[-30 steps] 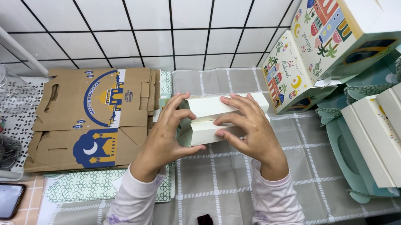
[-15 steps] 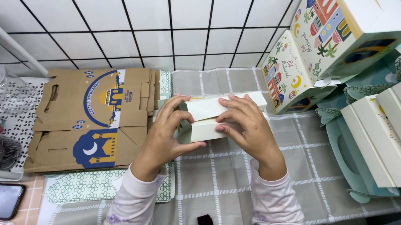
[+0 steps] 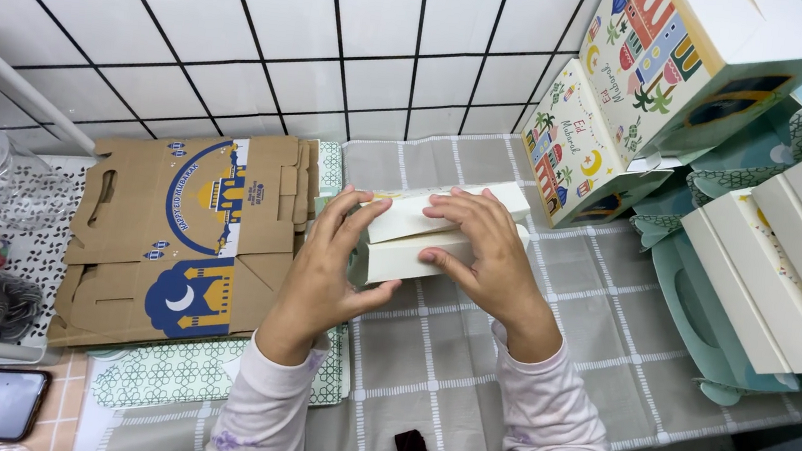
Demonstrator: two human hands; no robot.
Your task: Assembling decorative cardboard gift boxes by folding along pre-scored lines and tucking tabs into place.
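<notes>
White card box [image 3: 419, 243], smooth, oblong, half-folded, sits on the checked grey cloth [image 3: 446, 362] covering the counter, w/ both hands on it. Left hand [image 3: 325, 272] cups its near end, fingers curled round; right hand [image 3: 488, 256] presses flat on top, fingers spread. Flat brown corrugated cartons [image 3: 184, 231] lie just beside, at left.

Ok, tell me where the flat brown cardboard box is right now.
In the head view the flat brown cardboard box lies left of centre on the table, just left of the left hand, below the tiled wall.
</notes>
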